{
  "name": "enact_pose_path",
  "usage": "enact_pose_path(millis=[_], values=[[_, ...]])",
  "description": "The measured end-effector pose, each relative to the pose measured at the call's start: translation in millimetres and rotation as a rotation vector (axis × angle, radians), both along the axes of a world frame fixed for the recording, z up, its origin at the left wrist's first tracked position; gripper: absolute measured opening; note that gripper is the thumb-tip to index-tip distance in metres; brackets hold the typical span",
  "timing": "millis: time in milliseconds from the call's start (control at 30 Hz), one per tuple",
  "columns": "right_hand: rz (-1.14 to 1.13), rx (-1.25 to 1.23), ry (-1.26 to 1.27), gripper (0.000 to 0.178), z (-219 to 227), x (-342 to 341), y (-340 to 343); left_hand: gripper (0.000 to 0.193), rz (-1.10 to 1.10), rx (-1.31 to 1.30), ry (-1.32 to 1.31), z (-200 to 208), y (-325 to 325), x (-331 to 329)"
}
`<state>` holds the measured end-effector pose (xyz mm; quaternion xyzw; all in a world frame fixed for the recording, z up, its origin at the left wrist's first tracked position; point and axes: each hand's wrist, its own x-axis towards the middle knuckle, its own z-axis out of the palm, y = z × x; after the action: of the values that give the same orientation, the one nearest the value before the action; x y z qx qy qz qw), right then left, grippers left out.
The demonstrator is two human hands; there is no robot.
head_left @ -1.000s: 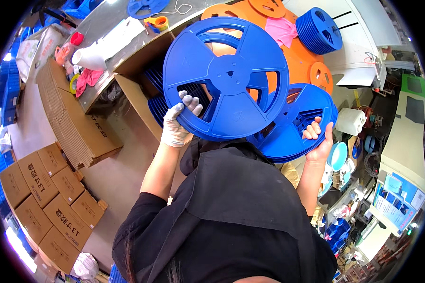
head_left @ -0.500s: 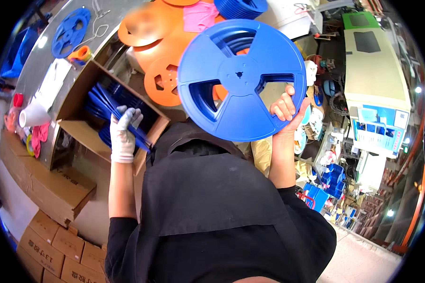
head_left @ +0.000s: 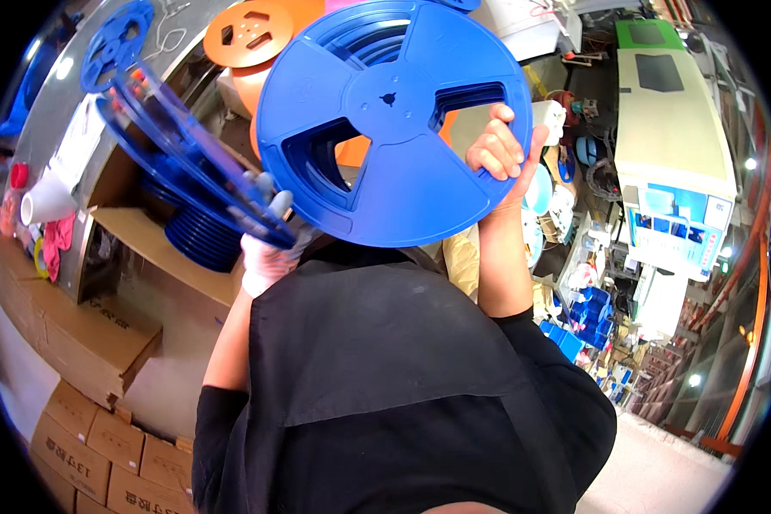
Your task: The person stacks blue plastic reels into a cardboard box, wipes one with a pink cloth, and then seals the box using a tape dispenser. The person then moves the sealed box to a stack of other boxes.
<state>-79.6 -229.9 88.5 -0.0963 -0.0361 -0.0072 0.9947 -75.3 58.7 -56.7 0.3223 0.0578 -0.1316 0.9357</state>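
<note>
My bare right hand (head_left: 501, 163) grips the edge of a stack of large blue plastic reels (head_left: 403, 193), its fingers hooked through a cut-out. The top reel faces up toward me, and more reels show beneath it through the openings. On the left, my gloved left hand (head_left: 268, 257) is closed on the near edge of some blue reels (head_left: 180, 146). These are tilted and blurred by motion, so their number is unclear. Below them an open cardboard box (head_left: 158, 244) holds a row of further blue reels (head_left: 201, 240).
Orange reels (head_left: 247, 34) lie beyond the blue stack. A grey table (head_left: 38, 128) at the left carries another blue reel (head_left: 116, 47) and a white cup-like object (head_left: 43, 207). Closed cartons (head_left: 81, 441) are stacked at the lower left. A beige and green machine (head_left: 672, 128) stands at the right.
My left hand has lifted reels up out of the box and moved right, toward the stack. The stack in my right hand has shifted left and slightly up in view.
</note>
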Motion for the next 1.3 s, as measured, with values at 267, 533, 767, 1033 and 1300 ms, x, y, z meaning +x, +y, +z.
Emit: enact_pose_path(millis=[267, 533, 767, 1033, 1300], values=[[0.114, -0.055, 0.067, 0.054, 6, 20, 2, 0.034, 0.079, 1.23, -1.149, 22, 0, 36], [-0.155, -0.629, 0.531, 0.059, 14, 46, 11, 0.027, -0.528, 0.712, -0.458, 18, 12, 45], [-0.23, -0.844, 0.681, 0.039, -29, 5, -23, 0.04, -0.226, -0.326, 0.308, 3, 42, 63], [-0.312, -0.73, 0.789, 0.038, -53, -40, -38, 0.04, -0.085, -0.489, 0.333, -25, 60, 44], [-0.308, -0.805, 0.874, 0.037, -57, -30, -30, 0.043, -0.047, -0.417, 0.285, -16, 72, 44]])
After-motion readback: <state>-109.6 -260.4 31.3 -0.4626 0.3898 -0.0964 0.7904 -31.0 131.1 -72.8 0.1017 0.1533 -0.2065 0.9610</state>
